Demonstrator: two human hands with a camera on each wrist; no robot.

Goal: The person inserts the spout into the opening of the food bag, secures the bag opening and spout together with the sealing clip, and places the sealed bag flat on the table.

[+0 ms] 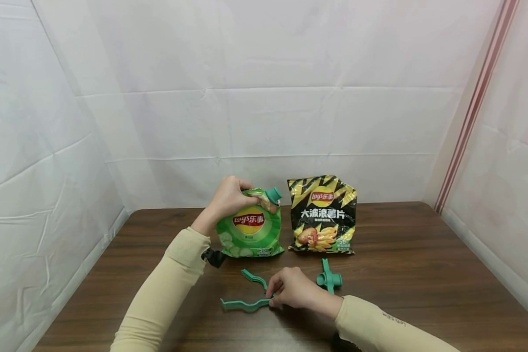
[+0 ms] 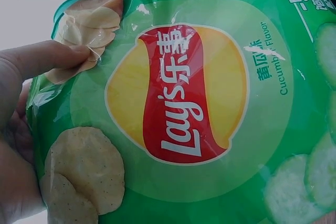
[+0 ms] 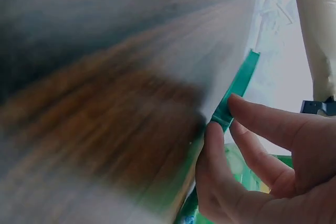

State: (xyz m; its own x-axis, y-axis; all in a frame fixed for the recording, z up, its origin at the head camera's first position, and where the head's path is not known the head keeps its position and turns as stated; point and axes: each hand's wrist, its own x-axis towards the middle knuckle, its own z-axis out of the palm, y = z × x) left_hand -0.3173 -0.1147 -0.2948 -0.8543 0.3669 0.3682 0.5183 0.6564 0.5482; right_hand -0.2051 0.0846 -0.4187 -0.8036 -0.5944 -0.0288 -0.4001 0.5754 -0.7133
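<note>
A green chip bag [image 1: 251,239] stands on the table, labelled cucumber flavor in the left wrist view. My left hand [image 1: 230,198] holds the bag by its upper edge, with the thumb [image 2: 65,56] on the printed front. A green round cap [image 1: 273,195] shows at the bag's top right corner. Low over the tabletop, my right hand [image 1: 296,289] pinches a green plastic bag clip [image 1: 245,305] between thumb and fingers. Its two long arms are spread apart, and the pinched end is partly hidden by the fingers. The right wrist view shows one clip arm [image 3: 242,80] beyond the fingertips.
A black and yellow chip bag [image 1: 321,215] stands right of the green one. Another green clip with a round spout [image 1: 329,279] lies just behind the right wrist. The brown wooden table [image 1: 400,264] meets a white cloth backdrop [image 1: 273,122] at its far edge.
</note>
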